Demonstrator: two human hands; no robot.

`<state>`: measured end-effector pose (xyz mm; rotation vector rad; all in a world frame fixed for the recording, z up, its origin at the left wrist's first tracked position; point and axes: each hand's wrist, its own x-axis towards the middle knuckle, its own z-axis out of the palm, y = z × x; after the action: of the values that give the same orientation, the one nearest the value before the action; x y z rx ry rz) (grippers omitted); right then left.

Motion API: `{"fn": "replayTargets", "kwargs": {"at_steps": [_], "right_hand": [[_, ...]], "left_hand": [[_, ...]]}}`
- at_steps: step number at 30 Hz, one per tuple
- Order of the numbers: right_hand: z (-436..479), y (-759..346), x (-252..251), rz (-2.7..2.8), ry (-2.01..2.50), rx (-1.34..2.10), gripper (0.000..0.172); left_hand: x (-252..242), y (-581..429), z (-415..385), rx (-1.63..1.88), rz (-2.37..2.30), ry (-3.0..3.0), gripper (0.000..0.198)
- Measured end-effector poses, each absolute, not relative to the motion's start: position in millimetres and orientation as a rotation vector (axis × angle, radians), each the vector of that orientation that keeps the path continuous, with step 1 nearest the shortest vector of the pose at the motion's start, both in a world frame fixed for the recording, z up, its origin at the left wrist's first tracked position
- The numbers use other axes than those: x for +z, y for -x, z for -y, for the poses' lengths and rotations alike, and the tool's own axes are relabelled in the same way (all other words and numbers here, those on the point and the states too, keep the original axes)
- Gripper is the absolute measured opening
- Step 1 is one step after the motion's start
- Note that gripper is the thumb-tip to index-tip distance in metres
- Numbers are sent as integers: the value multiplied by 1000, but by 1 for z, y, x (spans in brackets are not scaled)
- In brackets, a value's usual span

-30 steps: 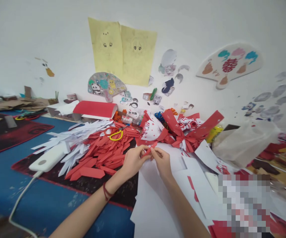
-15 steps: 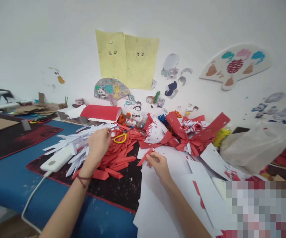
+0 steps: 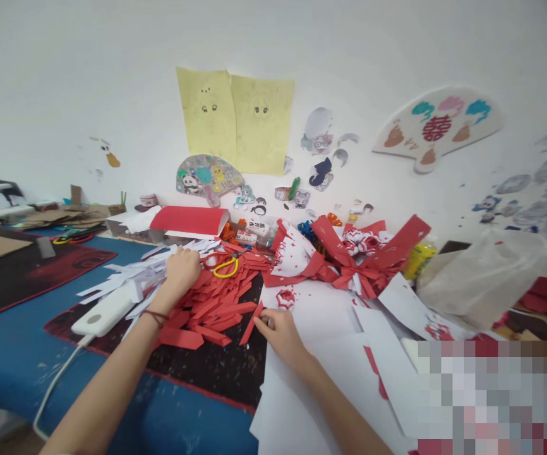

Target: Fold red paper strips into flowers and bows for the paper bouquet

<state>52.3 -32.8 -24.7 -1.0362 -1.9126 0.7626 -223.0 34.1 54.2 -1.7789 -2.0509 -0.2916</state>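
Note:
My right hand (image 3: 280, 335) pinches a folded red paper strip (image 3: 252, 322) above the black mat, beside the white sheets (image 3: 311, 373). My left hand (image 3: 183, 272) is closed, its fingers curled down where white paper strips (image 3: 131, 278) meet the pile of red paper strips (image 3: 221, 297). Its fingertips are hidden, so what they hold cannot be made out. Scissors with a yellow and a red handle (image 3: 226, 268) lie on the red pile, just right of my left hand. A small red-and-white curled paper piece (image 3: 285, 297) rests on the sheets.
A white power strip (image 3: 107, 313) with a cable lies left on the blue table (image 3: 12, 354). Red and white paper bundles (image 3: 363, 259) stand behind the sheets. A plastic bag (image 3: 486, 275) sits at right. Another mat (image 3: 69, 265) with cardboard is at far left.
My right hand has moved down and left with the red strip, uncovering the curled paper piece. My left hand has shifted slightly left, away from the scissors. The camera view has shifted a little.

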Motion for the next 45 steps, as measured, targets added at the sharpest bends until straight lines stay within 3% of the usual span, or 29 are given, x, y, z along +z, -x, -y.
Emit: {"fn": "replayTargets", "kwargs": {"at_steps": [3,6,10,13,16,23,31,37,42,45], "right_hand": [[35,-54,-26,2026,1115,458,23],[37,-54,-24,2040,1159,410,25],[34,-52,-16,1795,1036,728,21],[31,-54,-9,1495,861,1096,34],[30,-61,-2,1320,756,1144,31],[30,-67,-4,1267,853,1181,32],[31,-63,-12,1205,927,1184,41],[33,-65,-6,1299,931,1152,43],[22,-75,-13,1231,951,1112,35],[16,-81,-17,1244,988,1046,34]], "left_hand": [[60,223,-21,-323,2024,1736,26],[70,211,1,-399,1993,1647,31],[72,168,32,-939,1864,1713,23],[57,128,47,-1375,1779,2213,17],[37,101,54,-1520,1774,2501,14],[16,84,52,-1323,1578,2441,13],[7,71,65,-563,1011,2004,14],[6,76,68,-481,862,2017,19],[4,90,62,-637,1442,2028,22],[-3,94,58,-512,1732,1924,33]]}}
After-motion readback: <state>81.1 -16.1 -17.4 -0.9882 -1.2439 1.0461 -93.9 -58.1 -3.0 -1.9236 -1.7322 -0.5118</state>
